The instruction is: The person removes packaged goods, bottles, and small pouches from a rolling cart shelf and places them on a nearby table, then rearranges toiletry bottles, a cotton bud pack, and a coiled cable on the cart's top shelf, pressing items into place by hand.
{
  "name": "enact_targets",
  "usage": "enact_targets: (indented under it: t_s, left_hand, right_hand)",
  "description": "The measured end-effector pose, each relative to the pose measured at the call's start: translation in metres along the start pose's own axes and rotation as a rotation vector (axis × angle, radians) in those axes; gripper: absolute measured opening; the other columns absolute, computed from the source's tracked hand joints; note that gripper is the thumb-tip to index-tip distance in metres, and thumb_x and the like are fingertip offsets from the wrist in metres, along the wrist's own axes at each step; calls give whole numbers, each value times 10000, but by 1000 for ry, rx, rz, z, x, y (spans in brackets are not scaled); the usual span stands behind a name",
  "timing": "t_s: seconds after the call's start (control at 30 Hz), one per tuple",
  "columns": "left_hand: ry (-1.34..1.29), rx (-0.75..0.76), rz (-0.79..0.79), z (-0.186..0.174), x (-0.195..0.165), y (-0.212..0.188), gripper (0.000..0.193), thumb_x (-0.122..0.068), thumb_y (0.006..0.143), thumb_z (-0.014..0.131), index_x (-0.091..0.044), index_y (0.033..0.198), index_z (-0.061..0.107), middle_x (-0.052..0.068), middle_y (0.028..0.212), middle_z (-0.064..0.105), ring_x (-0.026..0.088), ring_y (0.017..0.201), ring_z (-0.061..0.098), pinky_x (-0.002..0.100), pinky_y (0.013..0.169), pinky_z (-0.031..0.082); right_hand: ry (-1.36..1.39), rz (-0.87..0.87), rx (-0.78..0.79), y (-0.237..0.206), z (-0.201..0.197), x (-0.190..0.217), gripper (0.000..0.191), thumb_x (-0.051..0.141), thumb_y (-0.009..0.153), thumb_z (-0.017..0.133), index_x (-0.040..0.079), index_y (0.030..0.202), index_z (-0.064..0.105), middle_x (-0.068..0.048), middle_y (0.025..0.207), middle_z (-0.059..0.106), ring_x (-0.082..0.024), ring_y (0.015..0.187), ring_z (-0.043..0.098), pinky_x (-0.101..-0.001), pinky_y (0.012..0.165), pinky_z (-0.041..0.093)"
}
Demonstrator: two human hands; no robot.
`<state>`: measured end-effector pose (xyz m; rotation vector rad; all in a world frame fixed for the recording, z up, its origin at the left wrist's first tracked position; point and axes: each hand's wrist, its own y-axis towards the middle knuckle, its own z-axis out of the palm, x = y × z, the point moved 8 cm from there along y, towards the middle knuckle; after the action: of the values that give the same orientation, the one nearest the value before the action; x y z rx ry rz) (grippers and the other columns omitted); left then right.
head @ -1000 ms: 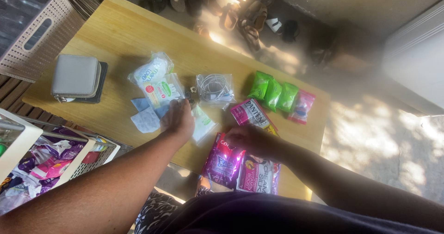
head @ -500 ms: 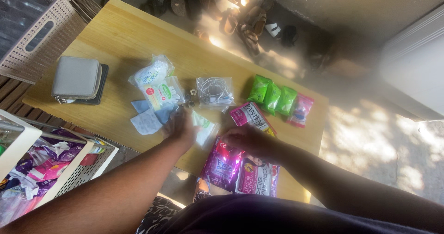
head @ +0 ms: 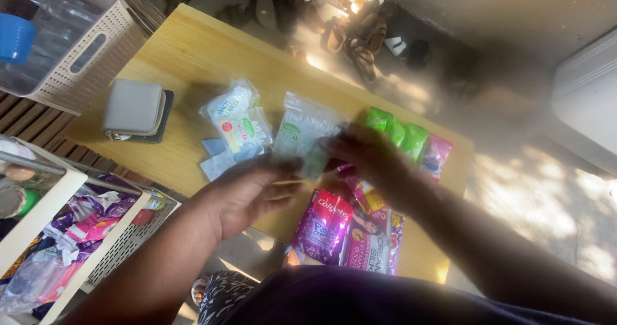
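A pale perforated basket [head: 96, 68] is seen at the far left, with a clear plastic bottle [head: 45, 36] and its blue cap [head: 14, 39] inside. At the near left, a white tray [head: 38, 216] and a mesh bin [head: 125, 238] are filled with pink and purple sachets [head: 83, 225]. A clear plastic packet [head: 302, 132] is held above the middle of the wooden table [head: 193, 55], between both hands. The left hand [head: 247, 193] is extended from the near left, fingers curled, thumb and fingertips pinched on the packet's near edge. The right hand [head: 369, 161] is reached across from the right, fingers closed on the packet's right edge. A grey zip pouch [head: 134, 108] lies at left, green packets [head: 395, 131] at far right, purple sachets [head: 321, 225] near.
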<state>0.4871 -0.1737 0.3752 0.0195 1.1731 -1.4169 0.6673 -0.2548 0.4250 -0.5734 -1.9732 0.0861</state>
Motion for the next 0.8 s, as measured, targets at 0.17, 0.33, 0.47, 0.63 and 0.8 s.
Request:
enact_targets:
  t_s: [0.17, 0.33, 0.47, 0.63, 0.8]
  left_hand:
    - [253, -54, 355, 28, -71, -44, 582, -359, 817, 756, -99, 1320, 620, 59, 1217, 752, 177, 1169, 673, 360, 1043, 481]
    - [322, -158, 485, 35, -93, -62, 534, -379, 855, 732, -50, 1272, 679, 86, 1180, 770, 177, 1113, 698, 344, 1027, 523]
    - [308, -193, 435, 30, -87, -77, 433, -318, 896, 695, -56, 1238, 653, 103, 1116, 762, 185, 1040, 711, 343, 967, 555]
    - [312, -257, 606, 28, -92, -103, 370, -201, 895, 666, -31, 1223, 639, 77, 1100, 741, 188, 1008, 698, 348, 917, 568]
    - [215, -405, 711, -7, -107, -161, 356, -229, 953, 677, 15, 1204, 612, 116, 1097, 723, 232, 1018, 698, 396, 926, 580]
  right_hand:
    - [188, 73, 88, -14, -14, 55, 309, 229, 964, 641, -27, 1121, 715, -163, 992, 773, -218, 850, 745, -354, 808, 639]
    - [253, 36, 82, -25, -18, 87, 303, 230, 970, 581, 25, 1176, 668, -137, 1003, 754, -198, 860, 753, -349, 769, 646]
    - [117, -76, -22, -27, -22, 117, 332, 228, 957, 611, -10, 1165, 712, -127, 979, 776, -176, 822, 741, -323, 728, 637]
    - [-16, -107, 15, -28, -6, 150, 336, 240, 945, 623, 64, 1227, 665, -81, 840, 701, -144, 704, 659, -311, 617, 578]
    - [303, -81, 380, -11, 41, 180, 376, 251, 951, 649, -24, 1206, 642, -77, 873, 643, -162, 753, 609, -311, 670, 549]
